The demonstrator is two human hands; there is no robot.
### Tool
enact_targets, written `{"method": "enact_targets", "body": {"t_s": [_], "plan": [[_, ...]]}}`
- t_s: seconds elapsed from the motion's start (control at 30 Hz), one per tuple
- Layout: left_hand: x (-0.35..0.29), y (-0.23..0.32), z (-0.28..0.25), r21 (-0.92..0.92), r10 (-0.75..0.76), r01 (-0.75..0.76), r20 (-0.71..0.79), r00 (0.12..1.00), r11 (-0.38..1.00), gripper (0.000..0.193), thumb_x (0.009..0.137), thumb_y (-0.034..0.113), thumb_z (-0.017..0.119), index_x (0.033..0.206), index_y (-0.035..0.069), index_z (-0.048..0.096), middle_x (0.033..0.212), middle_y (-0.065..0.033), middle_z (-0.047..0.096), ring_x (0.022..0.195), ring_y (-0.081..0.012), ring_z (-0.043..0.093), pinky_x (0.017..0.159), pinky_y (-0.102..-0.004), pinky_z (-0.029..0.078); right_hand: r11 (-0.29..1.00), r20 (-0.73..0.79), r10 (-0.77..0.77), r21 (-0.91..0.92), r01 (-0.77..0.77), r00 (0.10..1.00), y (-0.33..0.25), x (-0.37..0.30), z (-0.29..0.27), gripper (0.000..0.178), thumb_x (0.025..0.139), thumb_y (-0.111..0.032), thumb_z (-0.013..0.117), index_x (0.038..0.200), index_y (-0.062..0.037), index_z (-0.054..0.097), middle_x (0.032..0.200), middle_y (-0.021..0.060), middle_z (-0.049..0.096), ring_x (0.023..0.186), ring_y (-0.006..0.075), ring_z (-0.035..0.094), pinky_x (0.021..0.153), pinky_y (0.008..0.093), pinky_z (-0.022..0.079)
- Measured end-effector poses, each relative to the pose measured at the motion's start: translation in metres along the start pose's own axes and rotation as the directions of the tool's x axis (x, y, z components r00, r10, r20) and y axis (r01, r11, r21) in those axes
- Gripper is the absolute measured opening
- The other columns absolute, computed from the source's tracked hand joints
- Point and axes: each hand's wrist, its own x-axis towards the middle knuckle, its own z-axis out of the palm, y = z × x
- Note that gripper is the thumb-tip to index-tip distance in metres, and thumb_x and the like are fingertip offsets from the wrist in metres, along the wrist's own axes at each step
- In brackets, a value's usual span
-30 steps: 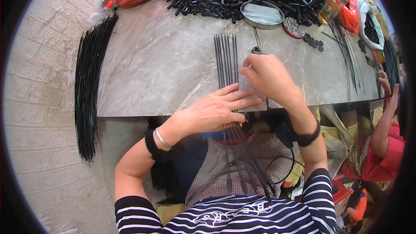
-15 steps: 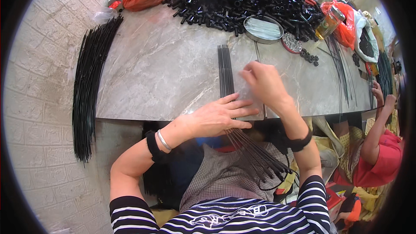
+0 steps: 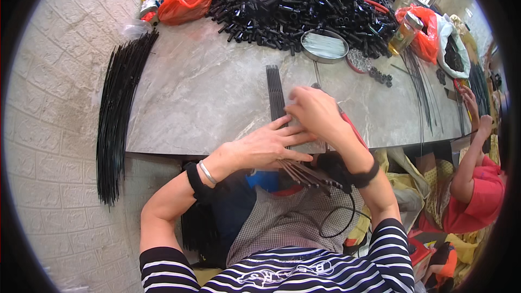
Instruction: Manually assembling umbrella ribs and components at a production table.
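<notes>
My left hand point(image 3: 265, 143) lies flat across a row of thin black rods point(image 3: 275, 92), its fingers stretched and spread. The rods lie side by side on the table, their far ends lined up; their near ends fan out past the table edge above my lap. My right hand point(image 3: 315, 109) is closed, its fingertips pressed together beside the rods and close to my left fingers. Whatever sits in that pinch, if anything, is hidden. A red-handled tool point(image 3: 353, 128) shows partly from under my right wrist; its kind cannot be made out.
A long bundle of black rods point(image 3: 122, 124) hangs over the left table edge. At the back are a heap of black tubular parts point(image 3: 309, 5), a round tin of pale sticks point(image 3: 324, 46), red bags point(image 3: 187, 0) and a jar point(image 3: 407, 32). A co-worker's hands point(image 3: 471, 103) are at the right.
My right hand has moved left and down toward my left fingers. The rods' near ends have drawn in toward the table. The red-handled tool has come into sight. The view has shifted slightly.
</notes>
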Motion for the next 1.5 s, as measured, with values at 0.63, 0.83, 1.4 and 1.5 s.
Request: {"method": "enact_targets", "body": {"t_s": [0.63,0.83,1.4,1.5], "plan": [[-0.008,-0.006,0.005,-0.066,-0.037,0.039,0.034,0.999,0.997,0.069,0.077,0.013,0.065,0.139,0.031,0.041,0.153,-0.0077,0.027,0.139,-0.0252,0.03,0.113,-0.0498,0.025,0.948,-0.19,0.195,-0.216,-0.235,0.962,0.099,-0.091,-0.053,0.04,0.083,-0.015,0.064,0.116,0.0043,0.053,0.109,0.0189,0.053,0.099,0.0354,0.052,0.085,0.0412,0.045],[-0.009,-0.005,0.0,-0.071,-0.059,0.065,0.077,0.995,0.995,0.076,0.073,0.006,0.065,0.14,0.032,0.04,0.154,-0.0071,0.025,0.14,-0.0248,0.027,0.113,-0.0504,0.024,0.99,-0.297,-0.08,-0.133,0.042,0.951,0.094,0.023,-0.078,0.019,0.084,-0.012,0.06,0.1,-0.0016,0.062,0.098,0.0144,0.059,0.096,0.0329,0.058,0.081,0.0418,0.047],[-0.011,-0.009,-0.003,-0.104,0.014,-0.013,0.014,1.0,0.995,0.055,0.076,0.018,0.067,0.129,0.023,0.052,0.147,-0.0123,0.034,0.137,-0.0287,0.031,0.112,-0.0548,0.023,0.994,-0.235,0.084,-0.05,-0.098,0.968,0.127,0.106,-0.05,0.013,0.073,-0.015,0.068,0.083,-0.0077,0.071,0.083,0.0106,0.065,0.081,0.0289,0.064,0.074,0.038,0.05],[-0.01,-0.009,0.0,-0.141,0.007,-0.005,0.008,1.0,0.99,0.057,0.076,0.012,0.064,0.13,0.025,0.051,0.149,-0.0108,0.033,0.137,-0.0282,0.032,0.112,-0.0543,0.023,0.996,-0.275,0.084,0.049,-0.074,0.958,0.132,0.105,-0.055,0.013,0.07,-0.014,0.073,0.08,-0.0058,0.073,0.079,0.0084,0.067,0.073,0.0213,0.064,0.068,0.0315,0.049]]}}
